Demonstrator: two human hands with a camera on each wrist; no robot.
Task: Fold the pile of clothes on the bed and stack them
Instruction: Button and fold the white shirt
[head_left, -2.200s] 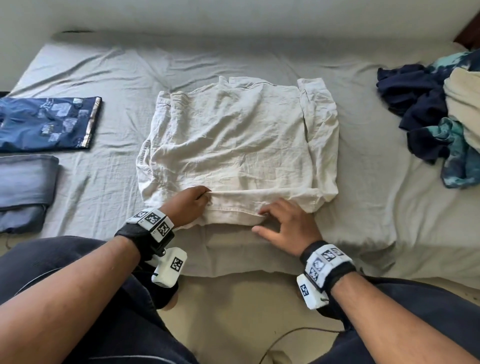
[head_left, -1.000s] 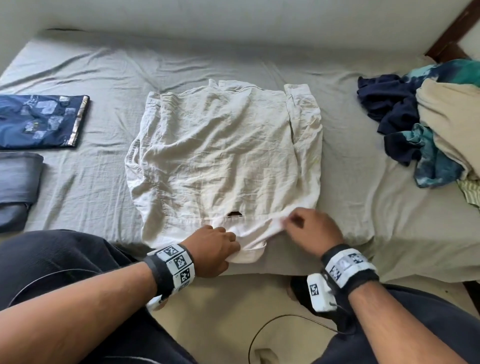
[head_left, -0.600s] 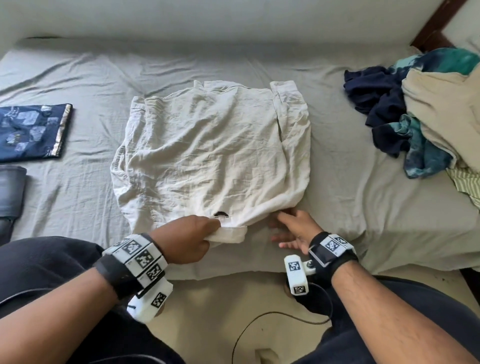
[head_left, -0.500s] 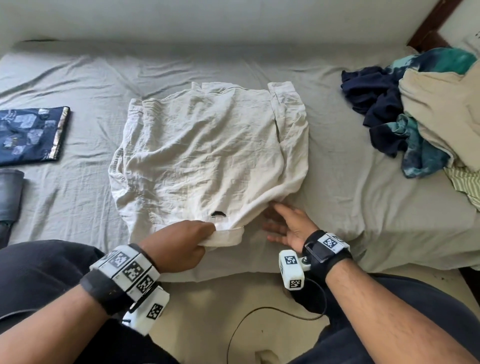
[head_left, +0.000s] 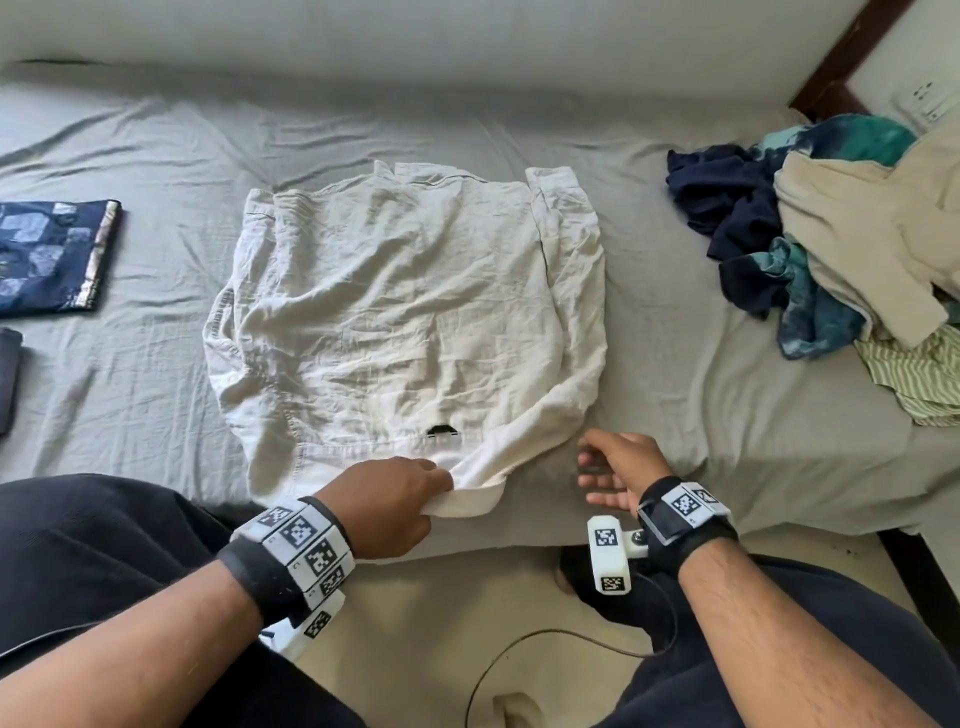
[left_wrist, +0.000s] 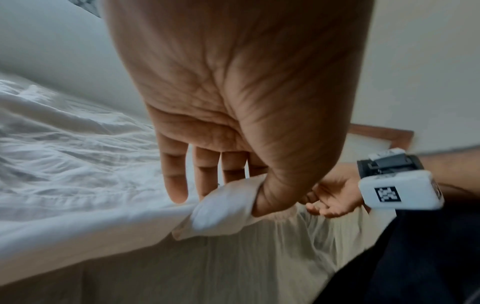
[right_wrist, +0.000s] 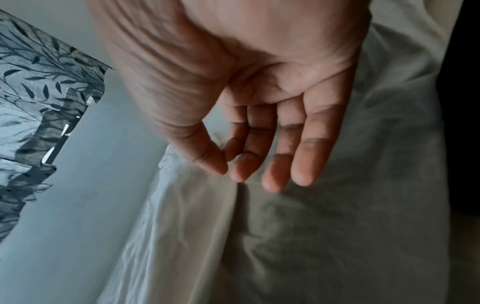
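We are noting a cream shirt (head_left: 405, 312) lying partly folded in the middle of the bed (head_left: 675, 374), its hem reaching the near edge. The left hand (head_left: 387, 504) is pinching a fold of that hem between thumb and fingers at the near edge; the left wrist view is showing the cloth bunched under the thumb. The right hand (head_left: 618, 470) is hovering just beside the shirt's near right corner, fingers loosely spread and gripping nothing; whether the fingertips (right_wrist: 275, 185) are touching the sheet we cannot tell. We are recording the unfolded pile (head_left: 841, 244) sitting at the right edge of the bed, well apart from the shirt: dark blue, teal, beige and green-striped pieces heaped together. At the left edge a folded blue patterned garment (head_left: 52, 254) is lying flat, with a folded dark item (head_left: 8, 379) nearer to us, only partly in view.
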